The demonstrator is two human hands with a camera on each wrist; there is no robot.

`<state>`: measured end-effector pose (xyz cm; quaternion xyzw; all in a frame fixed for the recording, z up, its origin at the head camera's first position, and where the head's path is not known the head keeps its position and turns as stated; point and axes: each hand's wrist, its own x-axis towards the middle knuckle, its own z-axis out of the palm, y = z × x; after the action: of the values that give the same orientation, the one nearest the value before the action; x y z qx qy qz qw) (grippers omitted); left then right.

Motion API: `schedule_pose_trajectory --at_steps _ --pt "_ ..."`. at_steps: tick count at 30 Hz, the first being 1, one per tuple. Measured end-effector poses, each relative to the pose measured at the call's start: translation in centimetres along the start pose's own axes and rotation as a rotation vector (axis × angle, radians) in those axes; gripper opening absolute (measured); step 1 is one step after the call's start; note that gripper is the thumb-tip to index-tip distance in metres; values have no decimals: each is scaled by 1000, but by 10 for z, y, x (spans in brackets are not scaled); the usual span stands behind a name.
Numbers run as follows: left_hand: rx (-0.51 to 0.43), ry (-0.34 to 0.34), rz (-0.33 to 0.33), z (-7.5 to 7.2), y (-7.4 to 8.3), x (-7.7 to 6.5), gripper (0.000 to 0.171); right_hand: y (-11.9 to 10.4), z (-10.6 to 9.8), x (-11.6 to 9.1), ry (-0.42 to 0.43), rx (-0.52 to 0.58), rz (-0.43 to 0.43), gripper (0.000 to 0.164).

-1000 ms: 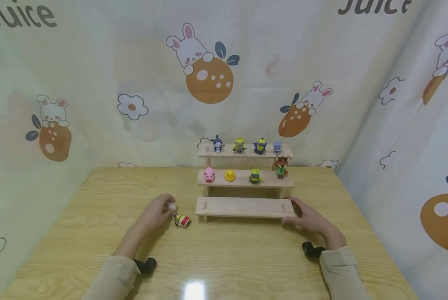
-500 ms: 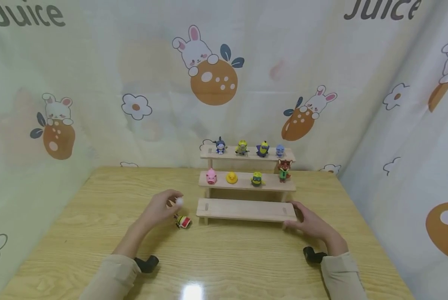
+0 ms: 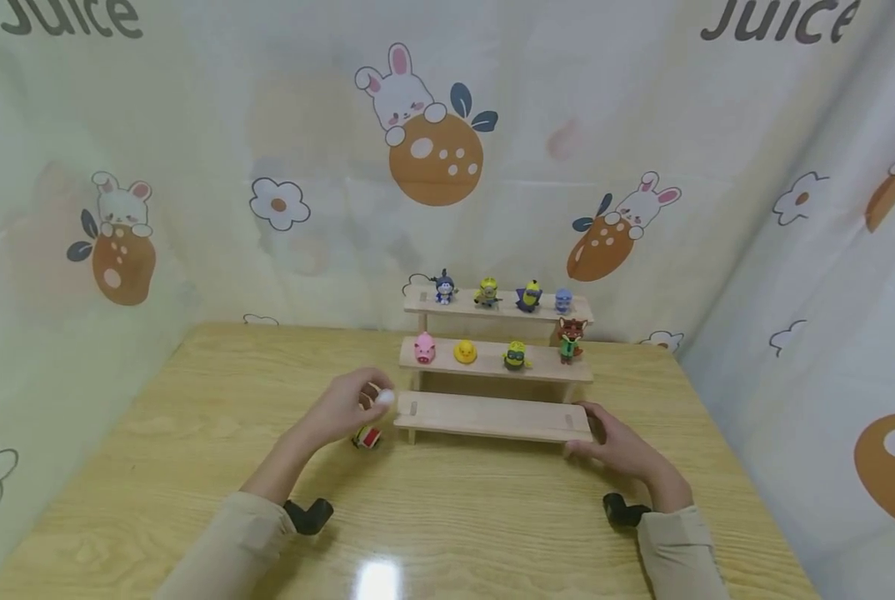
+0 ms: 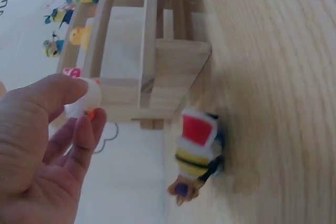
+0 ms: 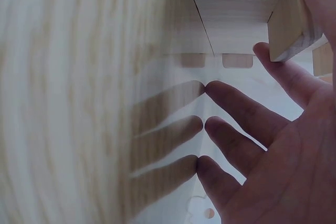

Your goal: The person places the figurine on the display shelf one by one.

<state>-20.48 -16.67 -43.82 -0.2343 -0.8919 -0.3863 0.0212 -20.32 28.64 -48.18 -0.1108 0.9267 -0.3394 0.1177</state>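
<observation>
My left hand pinches a small white figurine between thumb and fingers; a bit of orange shows at its lower edge. It is held just off the left end of the bottom step of a wooden three-step display stand. Below that hand a yellow, red and white toy figure lies on its side on the table. At the stand's other end, my right hand holds the bottom step's end between thumb and index finger. In the right wrist view its other fingertips touch the tabletop.
On the middle step stand a pink pig, a yellow duck, a goggled yellow figure and a fox figure. Several small figures, among them a caped one, line the top step. A printed curtain hangs behind the table.
My left hand has lifted the white figurine off the table beside the lying toy and carried it right, toward the bottom step. The right hand stays at the step's end. The view has shifted slightly.
</observation>
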Motion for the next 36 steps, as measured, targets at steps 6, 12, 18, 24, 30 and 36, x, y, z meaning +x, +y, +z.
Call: schedule_pose_trajectory --at_steps 6,12,18,24,30,36 --pt "62 56 43 12 1 7 17 0 -1 0 -5 1 -9 88" --pt "69 83 23 18 7 16 9 -1 -3 1 -16 -8 13 92" --pt "34 19 -34 21 9 18 17 0 -2 2 -18 -9 17 92" --pt "76 27 -61 24 13 20 17 1 -1 2 -7 -3 -2 88" --pt "165 41 -120 26 19 26 20 0 -1 2 -7 -9 -4 89" --pt "222 82 -112 30 20 29 18 1 0 2 -2 -4 -4 89"
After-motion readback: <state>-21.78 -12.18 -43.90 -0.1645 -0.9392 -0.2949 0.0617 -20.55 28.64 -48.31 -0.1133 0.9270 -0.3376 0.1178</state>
